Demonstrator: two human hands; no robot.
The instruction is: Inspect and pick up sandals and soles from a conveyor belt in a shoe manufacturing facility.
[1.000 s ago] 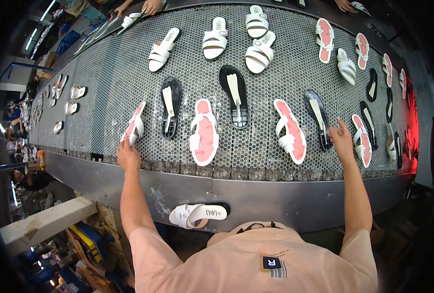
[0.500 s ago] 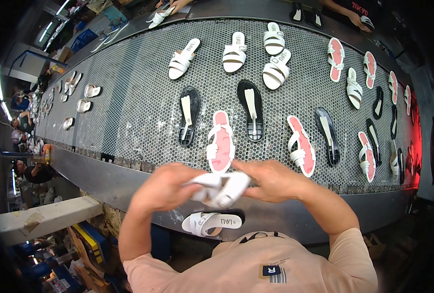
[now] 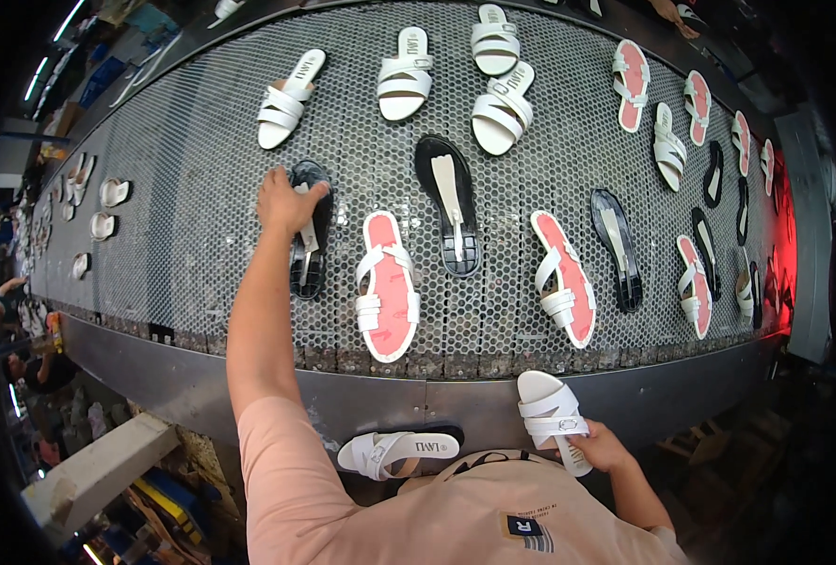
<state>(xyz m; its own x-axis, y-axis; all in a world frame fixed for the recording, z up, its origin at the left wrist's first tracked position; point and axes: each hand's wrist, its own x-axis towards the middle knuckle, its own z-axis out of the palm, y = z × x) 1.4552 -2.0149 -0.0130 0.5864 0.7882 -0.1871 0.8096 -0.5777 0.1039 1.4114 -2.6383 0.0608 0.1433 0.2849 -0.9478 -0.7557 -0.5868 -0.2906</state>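
Observation:
My left hand (image 3: 286, 202) reaches out over the mesh belt to a black shoe sole (image 3: 311, 268) with a pale strip along its middle. Its thumb lies over the sole's toe end and its fingers are apart at the left edge. Low on the right, my right hand (image 3: 606, 446) grips a white strap sandal (image 3: 550, 414) by the heel end, toe pointing away from me. Another white sandal (image 3: 390, 453) lies sideways on the near metal ledge, close to my body. A white sandal with a pink underside (image 3: 389, 292) rests sole-up right of my left hand.
The perforated belt (image 3: 201, 226) carries several white sandals, more pink-bottomed ones, and black soles (image 3: 451, 202). A metal ledge (image 3: 456, 395) borders its near side. A pale beam (image 3: 107, 461) stands at lower left. Another person's hand (image 3: 672, 14) shows at the far right.
My hands have parted from the white sandal they held together. The left has gone forward and left to the black sole; the right has drawn back right with the sandal. The view shifted.

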